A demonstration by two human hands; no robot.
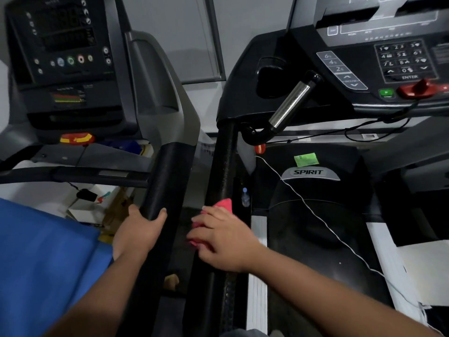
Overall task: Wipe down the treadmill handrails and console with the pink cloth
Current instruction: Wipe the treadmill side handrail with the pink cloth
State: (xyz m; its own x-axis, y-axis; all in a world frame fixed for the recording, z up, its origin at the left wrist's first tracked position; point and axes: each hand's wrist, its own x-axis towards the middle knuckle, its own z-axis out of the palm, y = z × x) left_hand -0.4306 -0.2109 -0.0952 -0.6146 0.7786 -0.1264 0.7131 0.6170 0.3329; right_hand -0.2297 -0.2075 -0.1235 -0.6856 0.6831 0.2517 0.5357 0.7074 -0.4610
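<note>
My right hand (222, 239) presses the pink cloth (224, 204) onto the black left handrail (224, 164) of the right-hand treadmill; only bits of cloth show past the fingers. My left hand (138, 231) grips the black padded handrail (167, 181) of the left treadmill. The right treadmill's console (379, 62), with its keypad and red stop knob, is at the upper right. The left treadmill's console (65, 57) is at the upper left.
A chrome pulse grip (292, 105) juts out below the right console. A white cord (315, 215) crosses the Spirit motor cover (311, 173), which bears a green packet (306, 159). A small bottle (245, 197) stands beside the rail. A blue surface (41, 263) fills the lower left.
</note>
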